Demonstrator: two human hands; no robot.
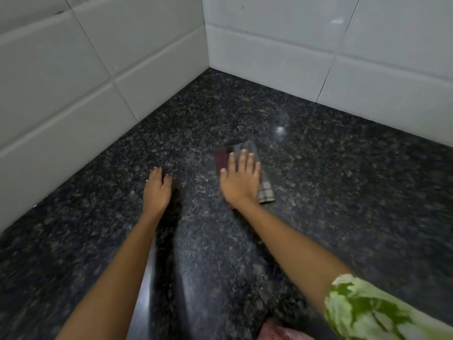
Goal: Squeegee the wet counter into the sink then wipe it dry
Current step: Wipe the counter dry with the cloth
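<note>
Head view, single frame. The right hand [241, 179] lay flat with fingers spread on a folded checked cloth [266, 191], pressing it onto the dark speckled granite tabletop [343, 180]; not a grasp so much as an open palm bearing down, with the cloth showing past the fingertips at 12 o'clock and past the heel of the hand at 4 o'clock. A dark red band [220, 159] of the cloth showed at 10 o'clock of the hand. The cloth's edges were blurred, so it was probably being swept. The left hand [157, 190] rested released and empty, palm down on the tabletop, at 9 o'clock of the right hand and apart from the cloth, likely as a brace. The cloth sat near the middle of the tabletop, with the corner of the white tiled wall [147, 57] at 12 o'clock of it. No squeegee and no sink appeared in view. Judgement: with a cloth in use and no squeegee, the squeegee stage looked finished and the drying stage was under way. No standing pools or beads of water could be made out; the stone was glossy, with a light glint [279, 130] at 1 o'clock of the cloth, and gloss could not be told from a thin wet film. How much of the surface remained damp could not be told. The strips along the wall base at 10 and 2 o'clock probably remained to be wiped. A green patterned sleeve [367, 307] showed at 5 o'clock.
</note>
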